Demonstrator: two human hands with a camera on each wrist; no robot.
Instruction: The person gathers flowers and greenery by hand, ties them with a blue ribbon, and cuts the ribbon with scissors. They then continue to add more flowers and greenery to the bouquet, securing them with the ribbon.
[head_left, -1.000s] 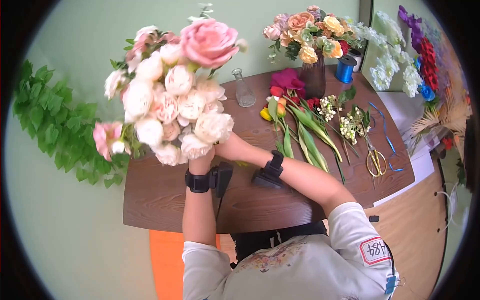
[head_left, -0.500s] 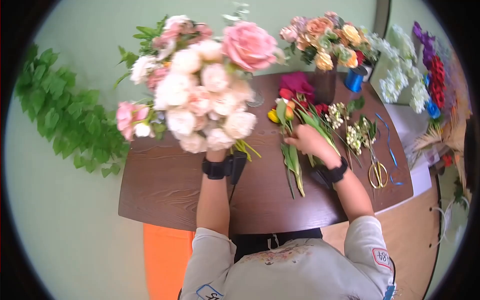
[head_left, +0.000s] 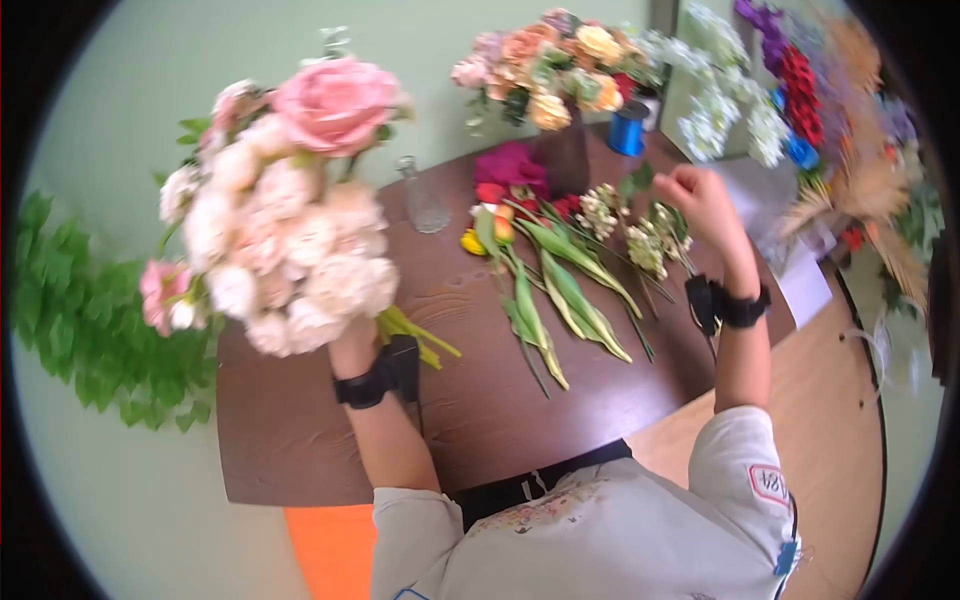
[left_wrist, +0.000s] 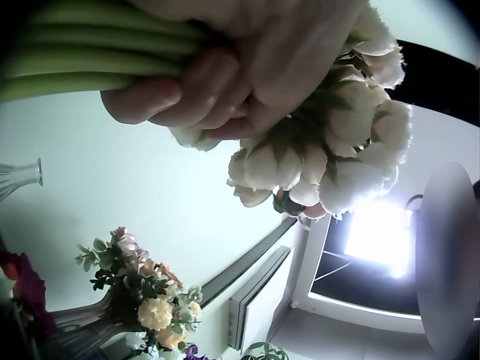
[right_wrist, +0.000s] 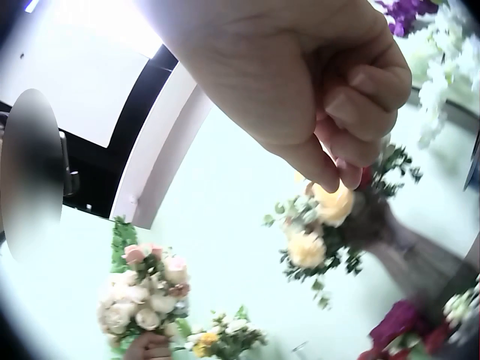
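My left hand (head_left: 355, 347) (left_wrist: 251, 64) grips the green stems (head_left: 418, 335) (left_wrist: 97, 52) of a large bouquet (head_left: 285, 225) (left_wrist: 322, 142) of pale and pink flowers, raised over the table's left part. Raised over the table's right side, my right hand (head_left: 706, 207) (right_wrist: 300, 82) has curled fingers, thumb tip against a finger, and no object shows in it. Below and left of it are white berry sprigs (head_left: 652, 245). Tulips (head_left: 580, 300) with green leaves and a magenta flower (head_left: 512, 168) lie on the brown table (head_left: 470, 400).
A glass vase (head_left: 424, 200) stands behind the bouquet stems. At the back are a dark vase (head_left: 563, 155) of orange and yellow flowers and a blue ribbon spool (head_left: 628, 130). Leafy vines (head_left: 100, 320) hang at left; more flowers (head_left: 800, 95) are at right.
My right hand has left the bouquet stems, passed over the tulips and moved right, up past the berry sprigs. Some tulips have shifted on the table. My left hand still holds the bouquet.
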